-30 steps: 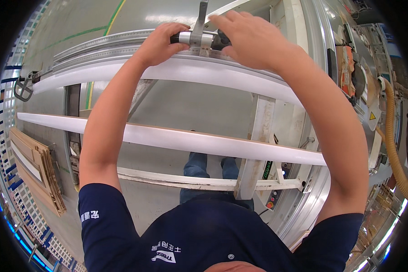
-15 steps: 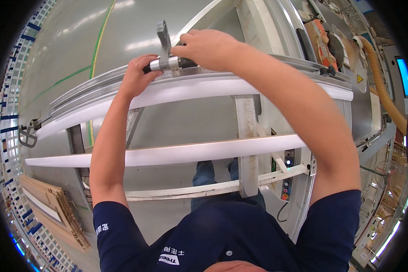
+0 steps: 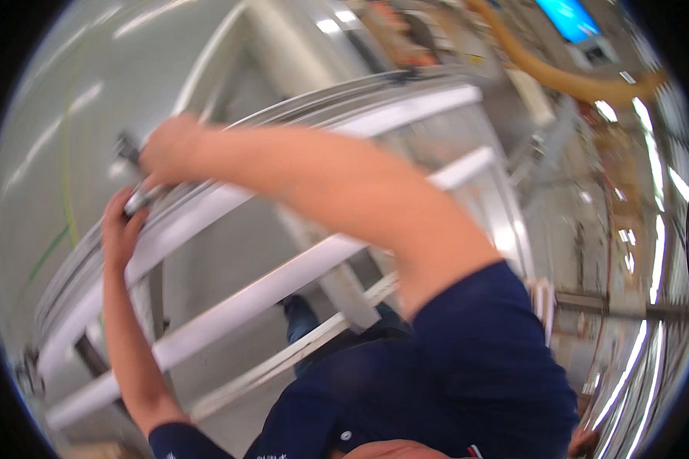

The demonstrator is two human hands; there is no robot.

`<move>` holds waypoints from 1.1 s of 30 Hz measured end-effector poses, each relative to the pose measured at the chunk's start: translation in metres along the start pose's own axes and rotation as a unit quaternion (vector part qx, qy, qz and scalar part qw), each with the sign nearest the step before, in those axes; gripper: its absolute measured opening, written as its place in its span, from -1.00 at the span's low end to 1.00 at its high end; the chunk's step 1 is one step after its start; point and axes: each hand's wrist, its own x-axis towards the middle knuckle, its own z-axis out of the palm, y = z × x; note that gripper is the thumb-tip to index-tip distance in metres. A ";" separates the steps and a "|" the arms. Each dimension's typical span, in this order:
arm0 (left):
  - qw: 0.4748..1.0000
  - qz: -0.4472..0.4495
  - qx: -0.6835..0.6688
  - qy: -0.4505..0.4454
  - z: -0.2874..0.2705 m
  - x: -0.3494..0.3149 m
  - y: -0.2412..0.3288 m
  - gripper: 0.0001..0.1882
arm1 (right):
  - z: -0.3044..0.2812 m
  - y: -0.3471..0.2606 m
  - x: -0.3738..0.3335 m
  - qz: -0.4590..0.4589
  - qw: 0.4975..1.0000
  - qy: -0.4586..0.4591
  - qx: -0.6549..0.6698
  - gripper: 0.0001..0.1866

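Pinching silver cylinder [image 3: 136, 201] with left hand [image 3: 120, 232]. Holding right hand [image 3: 171, 153] up-right of left, just beside grey lever [image 3: 128, 148]; too blurred, cannot tell if clamped on anything.

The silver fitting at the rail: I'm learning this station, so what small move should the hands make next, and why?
Probably steady the silver fitting with the left hand: its thumb and fingers lie about one end, while the right hand is beside the lever; blur hides how firmly either grips.
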 end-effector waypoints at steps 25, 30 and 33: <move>0.924 0.034 0.375 0.065 -0.030 -0.170 -0.008 -0.06 | 0.097 -0.035 -0.058 0.212 0.765 0.474 0.381 -0.45; 0.885 -0.033 0.462 0.048 -0.073 -0.163 -0.030 -0.12 | 0.144 0.015 -0.147 0.539 0.237 0.385 0.710 -0.21; 0.863 -0.013 0.504 0.037 -0.074 -0.143 -0.032 -0.21 | 0.211 0.067 -0.125 0.497 0.219 0.376 0.750 -0.12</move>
